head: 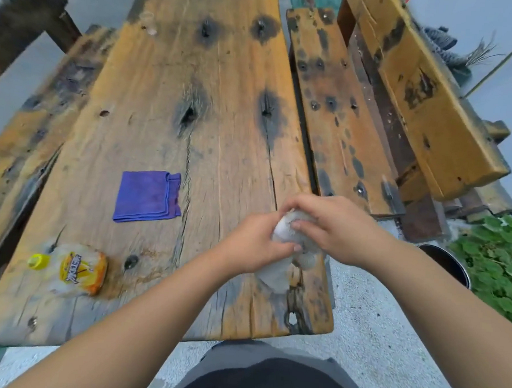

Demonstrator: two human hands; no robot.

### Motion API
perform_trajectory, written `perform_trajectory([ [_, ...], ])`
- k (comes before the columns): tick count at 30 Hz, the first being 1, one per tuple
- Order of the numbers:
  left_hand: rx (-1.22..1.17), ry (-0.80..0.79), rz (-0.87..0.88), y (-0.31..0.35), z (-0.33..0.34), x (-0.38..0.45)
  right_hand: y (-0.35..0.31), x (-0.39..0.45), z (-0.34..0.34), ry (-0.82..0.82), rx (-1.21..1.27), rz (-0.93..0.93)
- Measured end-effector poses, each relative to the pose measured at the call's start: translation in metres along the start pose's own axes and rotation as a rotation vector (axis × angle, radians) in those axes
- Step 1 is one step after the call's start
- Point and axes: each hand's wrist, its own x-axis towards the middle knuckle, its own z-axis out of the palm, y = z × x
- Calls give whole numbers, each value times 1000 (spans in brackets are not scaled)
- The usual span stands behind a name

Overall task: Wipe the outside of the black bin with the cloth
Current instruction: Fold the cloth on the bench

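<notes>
Both my hands hold a crumpled grey-white cloth (291, 228) above the near right part of the wooden table (192, 131). My left hand (255, 244) grips its lower part and my right hand (327, 224) closes over its top. A loose end of the cloth hangs down toward the table. The black bin (450, 263) stands on the ground to the right, partly hidden behind my right forearm; only its rim and dark inside show.
A folded purple cloth (149, 195) lies on the table to the left of my hands. A yellow-capped bottle (70, 268) lies on its side near the front left. A wooden bench (342, 115) and stacked planks (425, 107) stand right; green plants (500, 263) grow beside the bin.
</notes>
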Motion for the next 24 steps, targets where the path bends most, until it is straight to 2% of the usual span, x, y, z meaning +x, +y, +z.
perform_trajectory([
  [3, 16, 43, -51, -20, -27, 1, -5, 17, 7, 82, -22, 53],
  [6, 115, 43, -26, -31, -50, 3, -10, 31, 9, 74, -30, 66],
  [12, 53, -83, -37, -39, -79, 19, -1, 51, -1, -12, -56, 75],
  [16, 1, 8, 9, -43, -85, 28, 8, 69, -8, -200, -24, 89],
  [19, 103, 37, 114, -45, -85, 34, 16, 84, -8, -345, -53, 53],
  [24, 239, 51, 164, -48, -91, 49, 34, 106, -6, -270, -97, 62],
])
